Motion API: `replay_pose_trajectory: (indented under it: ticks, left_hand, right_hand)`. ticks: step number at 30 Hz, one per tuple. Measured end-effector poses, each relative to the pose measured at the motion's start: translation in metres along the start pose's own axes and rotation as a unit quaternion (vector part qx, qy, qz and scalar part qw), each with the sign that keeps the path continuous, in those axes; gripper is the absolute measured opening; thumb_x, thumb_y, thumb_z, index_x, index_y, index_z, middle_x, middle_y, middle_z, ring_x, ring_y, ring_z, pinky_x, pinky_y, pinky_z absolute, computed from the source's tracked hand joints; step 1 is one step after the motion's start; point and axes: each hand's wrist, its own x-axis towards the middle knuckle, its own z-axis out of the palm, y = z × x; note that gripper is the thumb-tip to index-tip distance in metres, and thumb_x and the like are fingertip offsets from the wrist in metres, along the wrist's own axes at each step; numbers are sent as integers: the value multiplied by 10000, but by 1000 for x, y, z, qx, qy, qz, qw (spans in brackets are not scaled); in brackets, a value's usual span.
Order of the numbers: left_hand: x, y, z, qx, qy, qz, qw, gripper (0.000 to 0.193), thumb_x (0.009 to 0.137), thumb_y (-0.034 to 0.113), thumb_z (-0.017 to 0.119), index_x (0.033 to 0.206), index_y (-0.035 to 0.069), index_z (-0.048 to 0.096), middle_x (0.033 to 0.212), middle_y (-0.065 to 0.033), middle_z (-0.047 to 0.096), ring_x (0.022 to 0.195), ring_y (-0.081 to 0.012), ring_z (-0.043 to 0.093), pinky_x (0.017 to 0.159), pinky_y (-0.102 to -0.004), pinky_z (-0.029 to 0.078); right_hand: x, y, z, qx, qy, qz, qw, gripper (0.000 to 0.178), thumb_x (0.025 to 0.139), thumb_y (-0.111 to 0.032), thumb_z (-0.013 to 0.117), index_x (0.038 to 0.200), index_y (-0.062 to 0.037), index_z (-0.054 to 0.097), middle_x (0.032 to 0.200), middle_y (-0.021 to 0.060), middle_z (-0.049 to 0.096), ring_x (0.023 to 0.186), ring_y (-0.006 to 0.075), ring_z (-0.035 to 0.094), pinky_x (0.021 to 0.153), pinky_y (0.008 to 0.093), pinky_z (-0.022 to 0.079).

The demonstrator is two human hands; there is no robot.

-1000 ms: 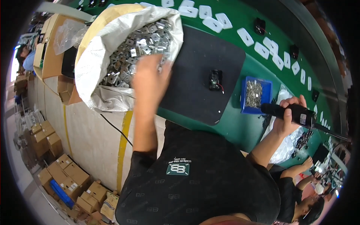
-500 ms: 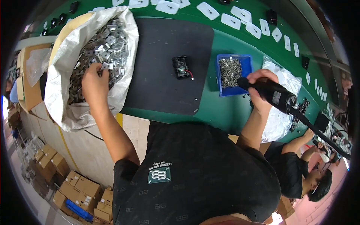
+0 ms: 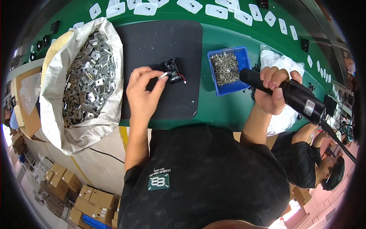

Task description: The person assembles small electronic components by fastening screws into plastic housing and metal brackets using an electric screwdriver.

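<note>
My left hand (image 3: 144, 91) pinches a small metal clip (image 3: 163, 75) between thumb and fingertips, at the left side of a black plastic housing (image 3: 176, 79). A short red wire with a white end sticks out of the housing, which lies on a dark grey mat (image 3: 152, 42). Whether the clip touches the housing I cannot tell. Wrapped round a black corded electric screwdriver (image 3: 305, 102) is my right hand (image 3: 271, 89). The tool's nose points left, over the right side of a blue bin (image 3: 228, 91) of small screws (image 3: 225, 68).
A white woven sack (image 3: 51, 110) full of metal clips (image 3: 91, 84) stands left of the mat. Clear plastic bags (image 3: 284, 63) lie right of the bin. Several white cards (image 3: 216, 12) line the green surface beyond. At the far right, a co-worker (image 3: 301, 156) in black sits.
My left hand has come out of the sack and moved right to the housing, now with a clip in its fingers. The screwdriver stays in my right hand near the bin; the view has shifted.
</note>
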Motion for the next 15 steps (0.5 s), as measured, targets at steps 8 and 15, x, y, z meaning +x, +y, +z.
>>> replay_pose_trajectory:
  ticks: [8,15]
  left_hand:
    - [6,-5,24,71,-11,43,997,130,706,94,788,809,78,711,1172,-64,629,1039,-235,586,922,-381,395]
    - [20,-9,23,92,-22,82,992,211,730,80,761,917,65,664,1025,-60,676,893,-222,625,876,-380,408]
  right_hand:
    - [-1,4,7,39,27,61,997,510,796,-79,654,1251,-47,427,712,45,498,625,169,488,639,353,433]
    - [-5,-2,9,97,-16,61,993,516,799,-91,652,1249,-49,402,729,39,503,630,167,488,634,336,426]
